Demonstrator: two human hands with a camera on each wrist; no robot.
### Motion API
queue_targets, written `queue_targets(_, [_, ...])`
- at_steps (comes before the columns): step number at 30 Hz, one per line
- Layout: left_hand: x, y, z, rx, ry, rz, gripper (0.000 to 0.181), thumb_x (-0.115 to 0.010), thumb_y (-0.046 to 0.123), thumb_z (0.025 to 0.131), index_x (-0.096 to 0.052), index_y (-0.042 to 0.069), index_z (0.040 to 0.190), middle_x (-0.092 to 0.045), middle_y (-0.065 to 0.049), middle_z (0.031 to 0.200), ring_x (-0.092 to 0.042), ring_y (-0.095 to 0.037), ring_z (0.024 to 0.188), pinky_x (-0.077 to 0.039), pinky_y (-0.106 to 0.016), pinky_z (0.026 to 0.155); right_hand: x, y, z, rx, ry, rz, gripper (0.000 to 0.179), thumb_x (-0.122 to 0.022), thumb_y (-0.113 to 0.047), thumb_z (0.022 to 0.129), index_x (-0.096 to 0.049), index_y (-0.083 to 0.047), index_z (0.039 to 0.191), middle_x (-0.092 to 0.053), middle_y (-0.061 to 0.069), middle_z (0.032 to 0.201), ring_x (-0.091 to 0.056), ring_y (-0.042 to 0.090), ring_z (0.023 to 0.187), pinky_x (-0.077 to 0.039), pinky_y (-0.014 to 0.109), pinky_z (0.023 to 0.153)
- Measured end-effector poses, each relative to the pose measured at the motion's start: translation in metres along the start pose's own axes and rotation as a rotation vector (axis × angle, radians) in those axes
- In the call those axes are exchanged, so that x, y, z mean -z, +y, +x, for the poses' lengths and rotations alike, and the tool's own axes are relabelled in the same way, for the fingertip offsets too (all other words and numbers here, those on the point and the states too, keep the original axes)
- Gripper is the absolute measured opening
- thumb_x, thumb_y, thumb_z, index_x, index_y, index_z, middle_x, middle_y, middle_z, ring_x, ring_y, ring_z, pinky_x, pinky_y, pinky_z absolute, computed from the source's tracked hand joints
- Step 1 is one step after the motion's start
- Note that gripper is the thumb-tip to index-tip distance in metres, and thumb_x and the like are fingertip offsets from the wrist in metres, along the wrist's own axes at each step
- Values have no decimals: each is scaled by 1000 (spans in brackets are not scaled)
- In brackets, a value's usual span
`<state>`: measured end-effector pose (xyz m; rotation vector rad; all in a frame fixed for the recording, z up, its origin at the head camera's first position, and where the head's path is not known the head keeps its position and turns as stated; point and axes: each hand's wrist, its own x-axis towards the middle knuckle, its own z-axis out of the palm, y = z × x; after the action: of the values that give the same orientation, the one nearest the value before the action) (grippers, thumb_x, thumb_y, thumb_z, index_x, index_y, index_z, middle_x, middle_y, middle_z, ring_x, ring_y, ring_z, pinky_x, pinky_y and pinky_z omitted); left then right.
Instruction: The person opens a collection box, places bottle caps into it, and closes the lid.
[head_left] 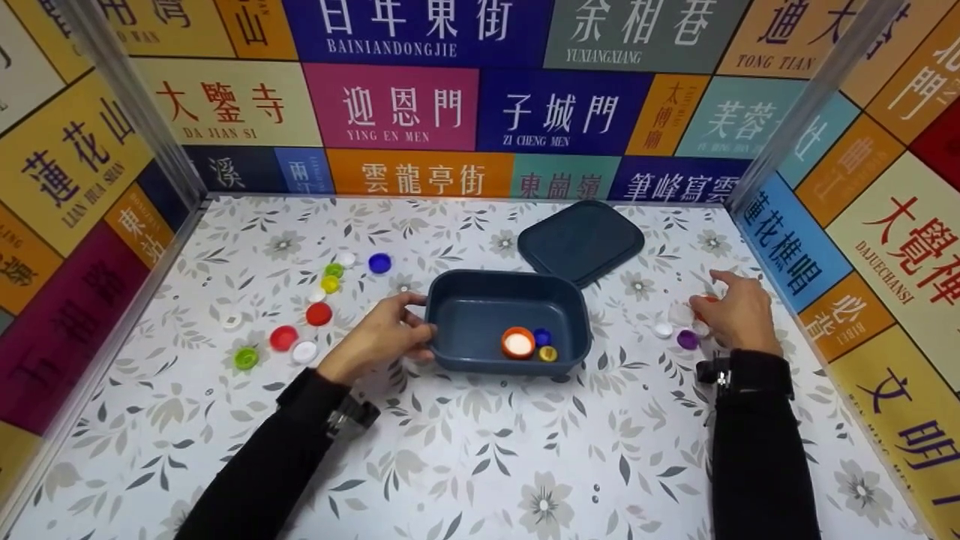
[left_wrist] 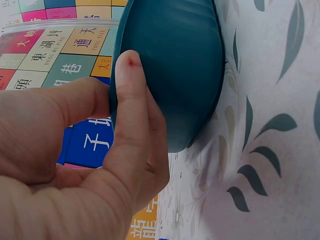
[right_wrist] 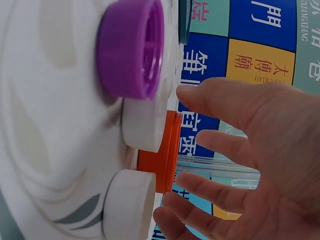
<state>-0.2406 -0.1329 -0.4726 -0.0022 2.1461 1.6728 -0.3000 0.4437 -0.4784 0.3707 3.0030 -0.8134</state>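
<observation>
A dark blue rectangular container (head_left: 472, 319) stands open in the middle of the table. My left hand (head_left: 382, 330) pinches its left rim, thumb inside and fingers against the outer wall (left_wrist: 175, 75) in the left wrist view. Inside lie an orange cap with a white middle (head_left: 517, 344), a blue cap (head_left: 542, 337) and a gold cap (head_left: 548, 354). On the right, my right hand (head_left: 742, 315) hovers over a group of caps, its fingers spread and relaxed. Closest to the fingertips are an orange cap (right_wrist: 159, 155) and white caps (right_wrist: 130, 205); a purple cap (right_wrist: 127, 50) sits beside them.
Behind the container lies its dark blue lid (head_left: 581, 240), close to the back right corner. Loose caps are scattered on the left, among them red (head_left: 318, 313), green (head_left: 246, 358), white (head_left: 304, 352) and blue (head_left: 380, 262). Panels printed with signs (head_left: 401, 109) wall the table.
</observation>
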Motion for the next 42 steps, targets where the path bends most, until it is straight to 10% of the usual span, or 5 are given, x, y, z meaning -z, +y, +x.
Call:
queue_targets(12, [-2,1,-2,-13,3,-10,66,-73,3,110,-48,1,171,-67,-15,117,-79,-16,79,-75,-34,84,-4,2,-4,-13,-3,15,72,-74,-29,108,-54,0,171,-61,38,159,-61,45,133,-59,57,104])
queue_targets(27, [-1,1,-1,6,5,12,67,-74,5,110,-48,3,171,-68,-16,119,-80,-16,79,-75,-33,84,2,-3,-7,-72,-26,6,56,-84,-24,104,-71,4,151,-67,33,151,-61,43,126,-53,42,90])
queue_targets(42, [-2,2,-1,1,4,-11,66,-73,4,109,-49,2,171,-67,-15,118,-79,-16,81,-75,-33,85,13,-30,-13,-24,-45,67,62,-77,-15,104,-65,0,163,-66,32,155,-64,42,121,-59,33,68])
